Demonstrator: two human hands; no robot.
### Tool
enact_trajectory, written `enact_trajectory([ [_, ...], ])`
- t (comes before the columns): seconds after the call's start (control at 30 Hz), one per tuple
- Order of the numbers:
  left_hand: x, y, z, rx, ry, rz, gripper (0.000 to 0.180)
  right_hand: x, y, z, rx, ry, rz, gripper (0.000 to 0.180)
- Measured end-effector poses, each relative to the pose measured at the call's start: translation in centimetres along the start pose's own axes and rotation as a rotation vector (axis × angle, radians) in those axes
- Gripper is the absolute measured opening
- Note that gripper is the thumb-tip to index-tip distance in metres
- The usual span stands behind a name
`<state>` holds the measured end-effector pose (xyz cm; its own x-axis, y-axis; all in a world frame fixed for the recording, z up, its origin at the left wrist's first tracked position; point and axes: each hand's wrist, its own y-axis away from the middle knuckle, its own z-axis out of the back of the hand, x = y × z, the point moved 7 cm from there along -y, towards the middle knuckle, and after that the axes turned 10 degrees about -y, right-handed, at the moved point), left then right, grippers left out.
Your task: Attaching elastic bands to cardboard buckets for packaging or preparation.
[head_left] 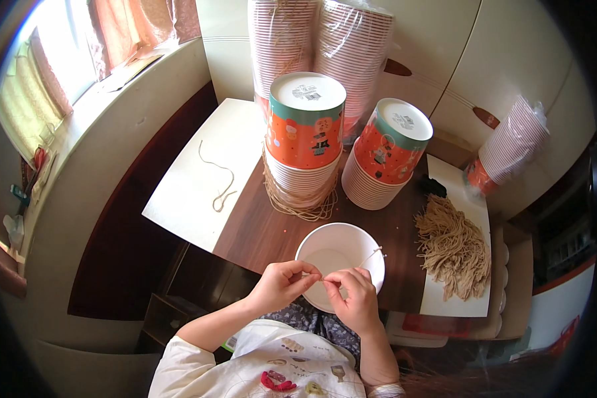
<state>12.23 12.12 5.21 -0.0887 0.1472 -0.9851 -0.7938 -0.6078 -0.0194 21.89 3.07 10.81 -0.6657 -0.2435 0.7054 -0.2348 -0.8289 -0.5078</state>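
Observation:
A white paper bucket (333,240) stands at the table's near edge with its mouth facing up. Over it, my left hand (280,285) and my right hand (355,300) meet with fingertips pinched together. Between them is a thin piece of cord, mostly hidden by the fingers. A short light cord end (376,253) pokes through the bucket's right wall near the rim. Beyond the bucket, loops of tan cord (312,211) lie round the foot of an upside-down bucket stack (305,142) in orange and green.
A second upturned stack (386,152) is to its right. Tall plastic-wrapped stacks (351,53) rise behind. A bundle of cut cords (454,245) lies on the right white board, below a black object (433,186). One loose cord (229,182) rests on the left board. Another wrapped stack (507,149) leans far right.

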Motion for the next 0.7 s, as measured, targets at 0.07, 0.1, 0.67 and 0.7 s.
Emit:
enact_trajectory([
  [0.07, -0.11, 0.0, 0.09, -0.009, -0.028, -0.004, 0.01, 0.09, -0.06, 0.02, 0.001, 0.004, -0.001, 0.01],
  [0.1, -0.18, -0.01, 0.18, -0.019, -0.055, -0.007, 0.011, 0.16, -0.14, 0.08, -0.004, -0.001, -0.02, 0.009],
  [0.67, 0.08, -0.1, 0.64, -0.065, -0.1, 0.0, 0.012, -0.02, 0.16, -0.28, 0.058, 0.046, -0.015, 0.009],
  [0.7, 0.1, -0.09, 0.57, -0.053, -0.107, 0.009, 0.012, -0.06, 0.07, -0.04, 0.021, 0.019, -0.046, 0.011],
])
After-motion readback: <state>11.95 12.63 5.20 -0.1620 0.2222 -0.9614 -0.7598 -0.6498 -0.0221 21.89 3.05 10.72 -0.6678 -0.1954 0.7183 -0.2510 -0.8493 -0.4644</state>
